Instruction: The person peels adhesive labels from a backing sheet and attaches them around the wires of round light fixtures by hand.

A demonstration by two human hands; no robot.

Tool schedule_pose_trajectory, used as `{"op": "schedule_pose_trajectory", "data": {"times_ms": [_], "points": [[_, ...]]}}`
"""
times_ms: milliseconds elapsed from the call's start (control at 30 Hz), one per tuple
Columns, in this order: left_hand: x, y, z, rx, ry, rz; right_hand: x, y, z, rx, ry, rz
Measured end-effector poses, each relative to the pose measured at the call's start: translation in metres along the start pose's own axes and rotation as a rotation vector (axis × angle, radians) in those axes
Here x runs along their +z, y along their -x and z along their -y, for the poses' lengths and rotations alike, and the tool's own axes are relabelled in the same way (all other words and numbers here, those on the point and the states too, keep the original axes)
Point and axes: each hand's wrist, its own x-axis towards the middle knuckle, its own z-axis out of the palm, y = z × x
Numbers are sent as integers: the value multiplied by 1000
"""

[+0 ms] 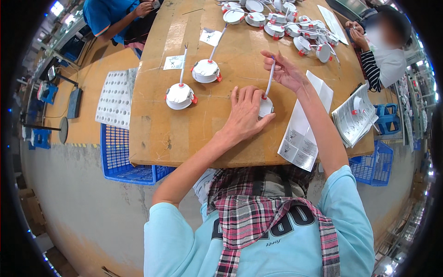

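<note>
A round white downlight [266,109] sits on the cardboard-covered table, its white cable [270,79] rising from the top. My left hand [243,113] steadies the light from the left side, fingers and thumb around its body. The cable's upper end is pinched between the fingertips of my right hand [288,73]; the fingers partly cover it. To the left, two similar downlights, one nearer [179,97] and one farther [206,71], carry upright cables with white printed labels [173,63] near the tips. Beside my right forearm lies a sheet of printed labels [300,147].
Many more downlights [275,28] are heaped at the far side. A stack of printed sheets [353,121] bears another light at the right. Blue crates [121,152] stand below the table edge. Co-workers sit at the far left [104,16] and far right [392,57].
</note>
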Motion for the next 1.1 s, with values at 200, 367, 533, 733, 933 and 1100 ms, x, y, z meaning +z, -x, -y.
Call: {"op": "schedule_pose_trajectory", "data": {"times_ms": [200,367,533,733,933,1100], "points": [[2,0,4,41,-12,-42,7,5,8,51,96,103],[2,0,7,29,-24,-85,43,9,-2,-366,734,-396],[3,0,4,34,-45,-107,33,12,-11,-444,784,-650],[4,3,5,19,-36,-112,39,16,0,-482,829,-606],[-8,-4,7,16,49,-315,25,35,20,-547,973,-728],[-96,-58,47,-72,-66,-491,56,17,40,-648,1317,-639]]}}
